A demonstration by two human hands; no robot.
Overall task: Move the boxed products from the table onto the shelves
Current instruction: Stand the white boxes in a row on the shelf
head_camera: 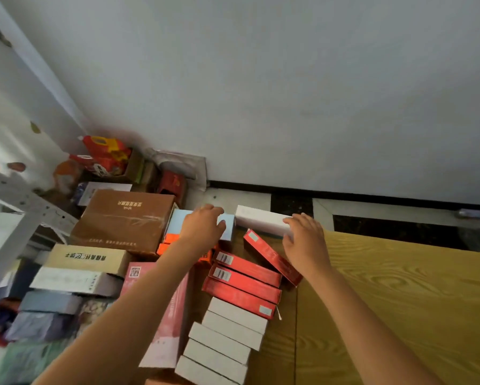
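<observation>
- Both hands reach to the far edge of the wood-grain surface, toward twelve o'clock.
- Left hand lies over a pale blue rectangular carton, fingers curled over its far edge and thumb on the near face; it appears to grip the carton, which still sits on the pile.
- Right hand hovers at the right end of a long white rectangular carton, fingers spread and loosely bent; whether they touch it I cannot tell.
- Just at six o'clock from the white carton, a red slim carton lies slanted, with a row of red slim cartons and a row of grey-white slim cartons nearer the body.
- White metal shelving frame stands at nine o'clock, well apart from both hands.
- Risk, as I judge it: both cartons sit at the surface's far edge, so a push rather than a lift could tip them off the back.
- The blue carton rests on orange cartons; dragging it could shift that stack.
</observation>
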